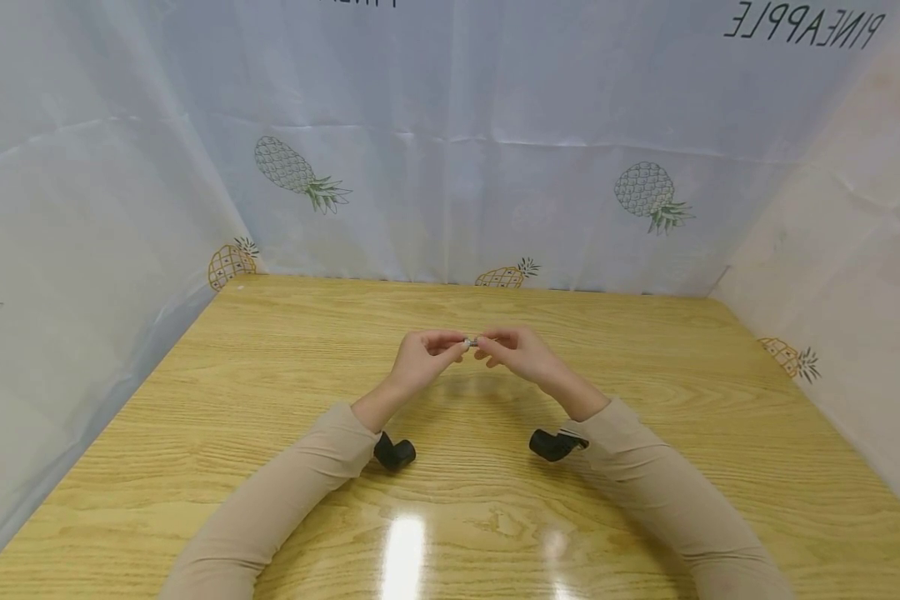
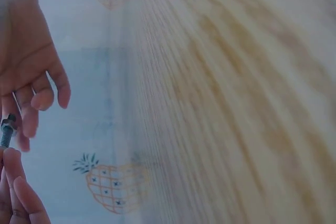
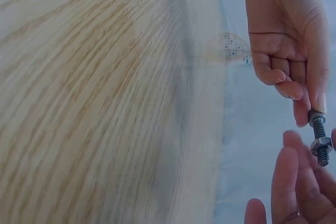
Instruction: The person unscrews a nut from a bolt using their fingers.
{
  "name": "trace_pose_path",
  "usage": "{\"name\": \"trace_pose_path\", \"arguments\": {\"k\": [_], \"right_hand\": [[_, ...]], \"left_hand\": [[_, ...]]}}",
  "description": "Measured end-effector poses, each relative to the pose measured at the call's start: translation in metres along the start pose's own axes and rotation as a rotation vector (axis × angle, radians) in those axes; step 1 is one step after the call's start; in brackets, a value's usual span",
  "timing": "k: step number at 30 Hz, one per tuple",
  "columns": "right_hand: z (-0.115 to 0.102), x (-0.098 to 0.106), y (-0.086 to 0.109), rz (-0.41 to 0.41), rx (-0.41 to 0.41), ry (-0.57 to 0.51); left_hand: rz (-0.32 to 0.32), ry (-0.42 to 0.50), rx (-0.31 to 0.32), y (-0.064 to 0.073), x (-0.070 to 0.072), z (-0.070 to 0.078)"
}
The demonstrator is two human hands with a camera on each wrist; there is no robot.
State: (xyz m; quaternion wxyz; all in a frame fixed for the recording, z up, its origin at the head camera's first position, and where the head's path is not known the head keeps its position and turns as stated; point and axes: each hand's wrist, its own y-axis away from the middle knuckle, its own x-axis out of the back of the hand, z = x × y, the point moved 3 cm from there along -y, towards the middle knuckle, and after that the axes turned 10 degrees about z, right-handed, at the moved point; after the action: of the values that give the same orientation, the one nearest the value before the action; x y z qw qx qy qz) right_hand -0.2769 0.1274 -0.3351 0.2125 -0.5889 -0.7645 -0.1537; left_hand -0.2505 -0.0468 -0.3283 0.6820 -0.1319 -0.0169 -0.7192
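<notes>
The left hand [image 1: 422, 360] pinches the head of a bolt [image 3: 318, 124] between thumb and fingers. The right hand [image 1: 527, 354], its fingers loosely bent, is at the bolt's threaded end, beside the nut [image 3: 321, 145]; whether it grips the nut, I cannot tell. Below the bolt lies a wood-grain table [image 1: 270, 367]; beyond it hangs a pale pineapple-print curtain [image 1: 450, 208].

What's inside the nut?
The bolt runs through the nut: the right wrist view shows its threads on both sides, with the tip sticking out below. The stretch inside the nut is covered, so thread engagement there can't be seen.
</notes>
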Motion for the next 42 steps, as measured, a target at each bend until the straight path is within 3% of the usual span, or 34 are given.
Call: {"name": "trace_pose_path", "arguments": {"k": [10,19,25,32,37,42], "right_hand": [[-0.003,0.0,0.0,0.052,0.018,0.007],[-0.001,0.0,0.001,-0.015,0.006,0.002],[-0.002,0.0,0.0,0.044,0.037,0.019],[-0.003,0.002,0.0,0.042,0.035,-0.008],[-0.002,0.002,0.0,0.029,-0.006,-0.009],[-0.001,0.001,-0.001,0.067,0.014,-0.012]], "left_hand": [[0.006,0.008,-0.022,-0.001,0.0,-0.002],[0.001,-0.001,-0.014,-0.001,0.001,-0.001],[0.003,0.007,-0.028,-0.001,0.0,-0.001],[0.023,0.008,-0.029,-0.019,-0.005,-0.031],[0.03,0.005,-0.033,-0.018,-0.005,-0.032],[0.027,0.007,-0.029,-0.018,-0.005,-0.032]]}}
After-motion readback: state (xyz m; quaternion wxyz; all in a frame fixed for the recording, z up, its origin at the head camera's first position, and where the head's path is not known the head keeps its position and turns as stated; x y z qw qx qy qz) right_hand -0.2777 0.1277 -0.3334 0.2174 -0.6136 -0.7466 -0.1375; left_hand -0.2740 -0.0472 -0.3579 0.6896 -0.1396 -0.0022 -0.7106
